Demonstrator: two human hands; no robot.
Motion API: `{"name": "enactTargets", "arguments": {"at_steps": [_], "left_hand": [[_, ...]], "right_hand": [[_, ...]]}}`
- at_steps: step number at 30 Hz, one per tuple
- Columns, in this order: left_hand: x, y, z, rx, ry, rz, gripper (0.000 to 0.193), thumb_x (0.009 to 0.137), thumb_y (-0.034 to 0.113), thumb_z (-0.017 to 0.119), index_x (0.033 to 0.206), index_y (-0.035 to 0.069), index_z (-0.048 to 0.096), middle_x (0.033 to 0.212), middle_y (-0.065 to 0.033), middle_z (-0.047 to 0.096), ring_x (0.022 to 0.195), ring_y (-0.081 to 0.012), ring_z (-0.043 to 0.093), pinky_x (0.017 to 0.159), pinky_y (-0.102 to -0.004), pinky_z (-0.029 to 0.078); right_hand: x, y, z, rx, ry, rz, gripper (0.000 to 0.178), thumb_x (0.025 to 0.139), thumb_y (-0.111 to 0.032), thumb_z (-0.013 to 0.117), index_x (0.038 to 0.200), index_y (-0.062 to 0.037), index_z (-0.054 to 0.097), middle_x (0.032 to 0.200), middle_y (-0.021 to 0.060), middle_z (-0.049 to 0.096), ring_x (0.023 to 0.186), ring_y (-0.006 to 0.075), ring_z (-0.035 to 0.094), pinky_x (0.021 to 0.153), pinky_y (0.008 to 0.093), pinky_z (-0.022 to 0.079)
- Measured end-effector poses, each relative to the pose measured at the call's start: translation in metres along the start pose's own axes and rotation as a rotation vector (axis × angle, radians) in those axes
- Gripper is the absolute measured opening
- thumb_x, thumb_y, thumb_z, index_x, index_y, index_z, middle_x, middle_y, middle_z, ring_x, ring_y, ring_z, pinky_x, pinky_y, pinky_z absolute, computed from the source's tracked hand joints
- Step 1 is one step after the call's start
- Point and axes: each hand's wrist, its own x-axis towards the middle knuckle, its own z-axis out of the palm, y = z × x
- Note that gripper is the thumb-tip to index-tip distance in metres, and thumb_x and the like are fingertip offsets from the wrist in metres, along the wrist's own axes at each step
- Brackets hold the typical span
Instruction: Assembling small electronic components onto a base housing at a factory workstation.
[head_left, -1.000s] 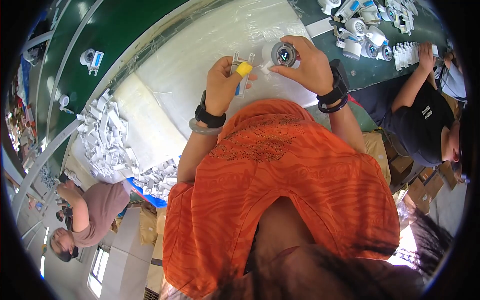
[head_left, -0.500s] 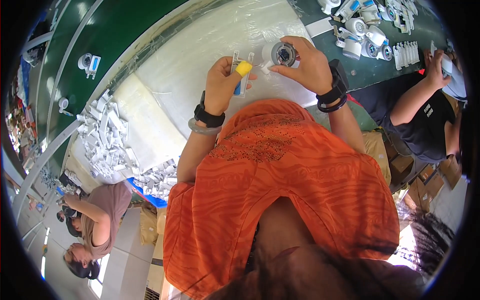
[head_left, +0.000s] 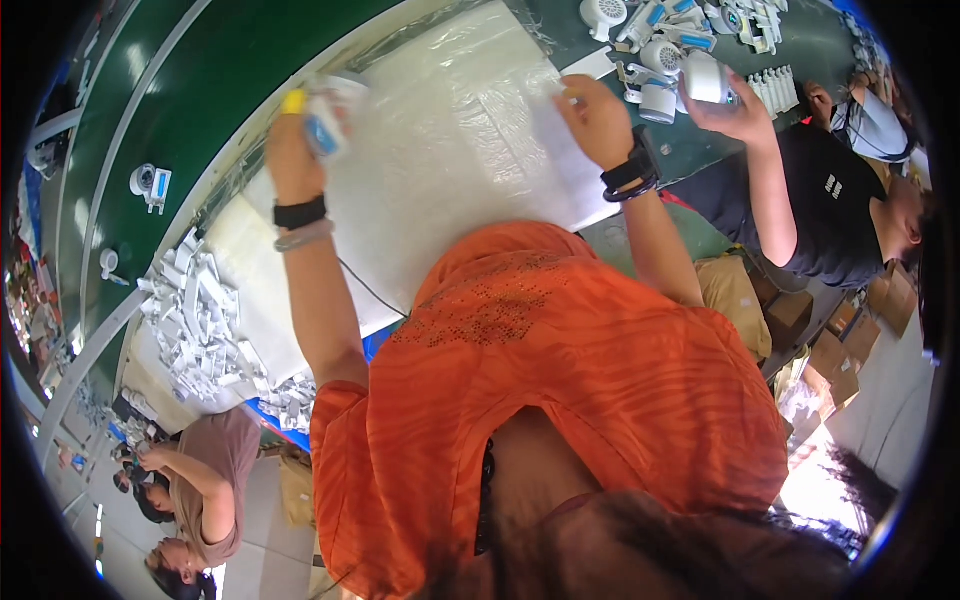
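The left hand (head_left: 295, 155) grips a blurred white-and-blue part (head_left: 324, 132) near the left edge of a plastic-covered mat (head_left: 455, 130), long side pointing roughly away from the person. The right hand (head_left: 602, 122), well apart rightward, half curls; I cannot tell whether it is empty.

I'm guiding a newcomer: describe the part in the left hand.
Find the pale mat, upper middle. At its left, the left hand holds a blurred white part with a blue face. Unlike the white-and-blue unit on the green surface, it is beside a yellow-covered fingertip.
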Motion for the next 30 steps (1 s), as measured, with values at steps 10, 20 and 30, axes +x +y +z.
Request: {"name": "enactTargets", "arguments": {"at_steps": [10, 20, 30], "left_hand": [[0.007, -0.017, -0.038, 0.511, 0.455, 0.438, 0.031, 0.09, 0.009, 0.056, 0.12, 0.0, 0.059, 0.107, -0.0056, 0.059, 0.095, -0.0125, 0.055, 0.081, -0.0237, 0.044], [-0.062, -0.056, 0.081, 0.653, -0.339, 0.32, 0.029, 0.09, 0.007, 0.057, 0.118, 0.003, 0.061, 0.112, -0.0108, 0.065, 0.101, -0.0212, 0.064, 0.087, -0.0311, 0.049], [-0.081, -0.061, 0.128, 0.868, -0.481, 0.35, 0.068, 0.079, 0.016, 0.071, 0.139, 0.002, 0.042, 0.117, -0.0246, 0.06, 0.108, -0.0375, 0.059, 0.096, -0.0418, 0.046]], "right_hand": [[0.023, 0.074, -0.027, -0.705, 0.207, 0.153, 0.025, 0.09, -0.033, 0.062, 0.105, -0.0133, 0.064, 0.085, 0.0088, 0.072, 0.083, 0.0297, 0.069, 0.08, 0.0468, 0.046], [0.009, 0.006, -0.054, 0.108, 0.041, 0.089, 0.015, 0.09, -0.016, 0.065, 0.093, -0.001, 0.066, 0.066, 0.0061, 0.064, 0.06, 0.0137, 0.063, 0.055, 0.0274, 0.047], [-0.011, -0.092, -0.04, 0.641, -0.521, -0.028, 0.018, 0.095, -0.013, 0.061, 0.105, 0.0024, 0.065, 0.083, 0.0036, 0.065, 0.071, 0.0073, 0.062, 0.065, 0.0217, 0.048]]}}
